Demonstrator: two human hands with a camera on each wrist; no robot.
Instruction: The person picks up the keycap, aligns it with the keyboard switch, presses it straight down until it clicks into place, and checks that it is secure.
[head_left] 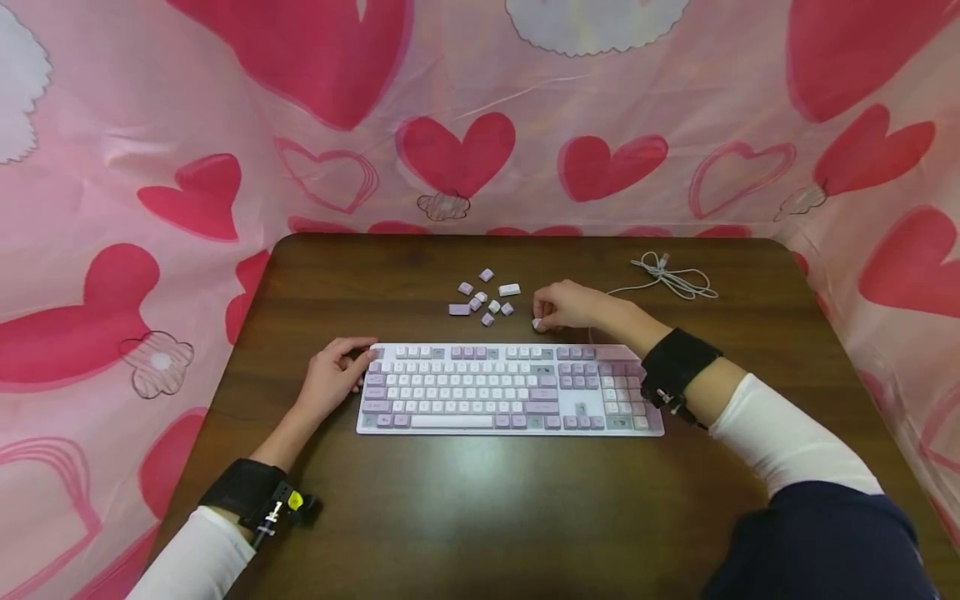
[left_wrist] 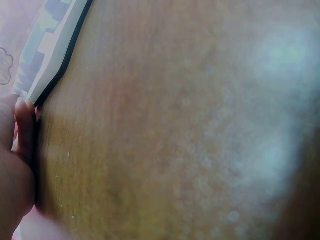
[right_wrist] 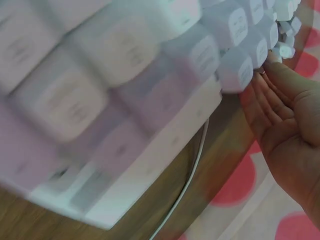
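Observation:
A white and lilac keyboard point(head_left: 450, 422) lies on the table, with bare grey switch spots point(head_left: 542, 368) among its keys. My left hand point(head_left: 330, 375) grips its far left corner, thumb on top near the edge; in the left wrist view the fingers point(left_wrist: 26, 120) sit at the keyboard's corner point(left_wrist: 52, 62). Beyond the keyboard's back edge, my right hand point(head_left: 564, 307) pinches a small light keycap point(head_left: 537, 323) between thumb and fingertips. In the right wrist view keyboard keys partly hide these fingertips. Several loose keycaps lie left of this hand, among them a white wide one point(head_left: 509, 290) and a lilac wide one point(head_left: 459, 310).
A white cable point(head_left: 678, 282) lies coiled and tied at the back right, its strand running behind my right hand toward the keyboard. The brown wooden table point(head_left: 465, 517) ends at a pink heart-patterned cloth point(head_left: 525, 92) hung round its back and sides.

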